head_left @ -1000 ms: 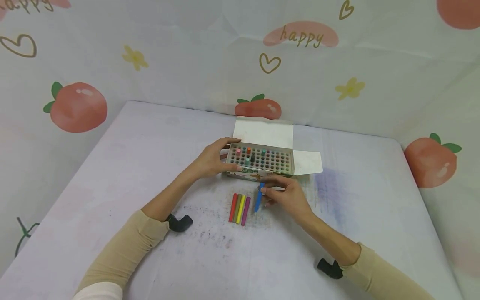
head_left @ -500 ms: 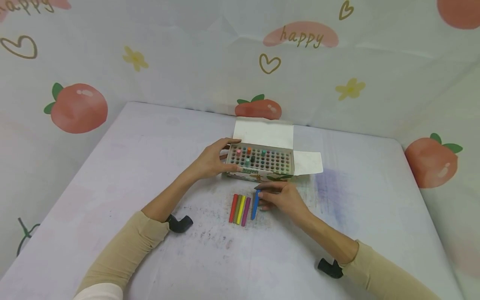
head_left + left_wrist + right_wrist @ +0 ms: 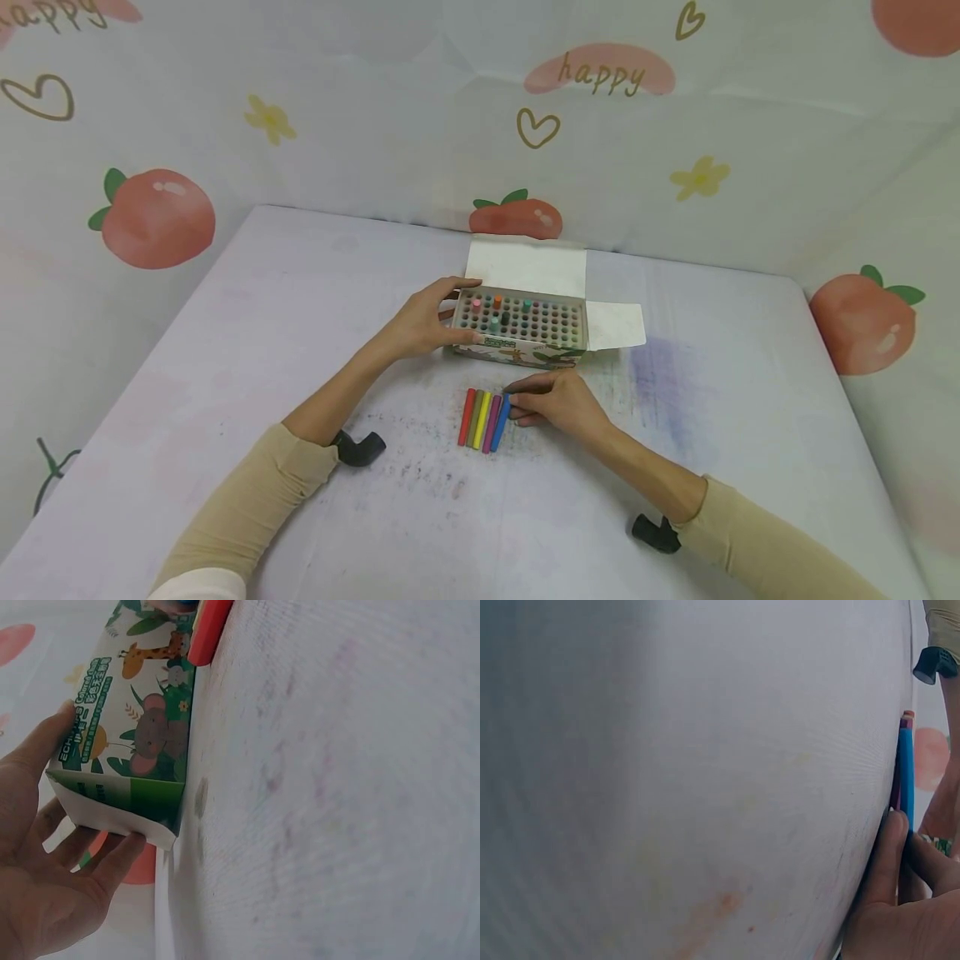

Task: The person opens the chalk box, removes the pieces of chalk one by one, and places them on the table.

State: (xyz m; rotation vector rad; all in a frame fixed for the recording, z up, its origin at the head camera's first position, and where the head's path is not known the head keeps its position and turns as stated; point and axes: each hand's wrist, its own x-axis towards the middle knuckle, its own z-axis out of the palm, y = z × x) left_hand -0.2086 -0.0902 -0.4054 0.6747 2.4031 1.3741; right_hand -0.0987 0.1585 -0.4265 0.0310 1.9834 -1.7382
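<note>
A printed cardboard chalk box (image 3: 543, 357) stands on the table with its lid flaps folded out. My left hand (image 3: 423, 323) grips its left end, thumb at the front; the left wrist view shows fingertips on the end flap of the box (image 3: 150, 712). In front of it lie a red chalk stick (image 3: 467, 417), a brown one (image 3: 476, 418), a yellow one (image 3: 482, 421) and a purple one (image 3: 492, 425), side by side. With my right hand (image 3: 564, 403) I pinch a blue chalk stick (image 3: 499, 427) by its far end, close beside the purple one.
Inside the box a tray of holes (image 3: 555, 317) holds several chalk sticks, a few poking up higher. Its white side flap (image 3: 615, 325) sticks out to the right. Chalk smudges mark the white tabletop (image 3: 405, 517). A patterned cloth (image 3: 375, 125) hangs behind.
My right hand has brought the blue chalk left and toward me, from near the box's front down to the purple chalk. The left hand stays on the box.
</note>
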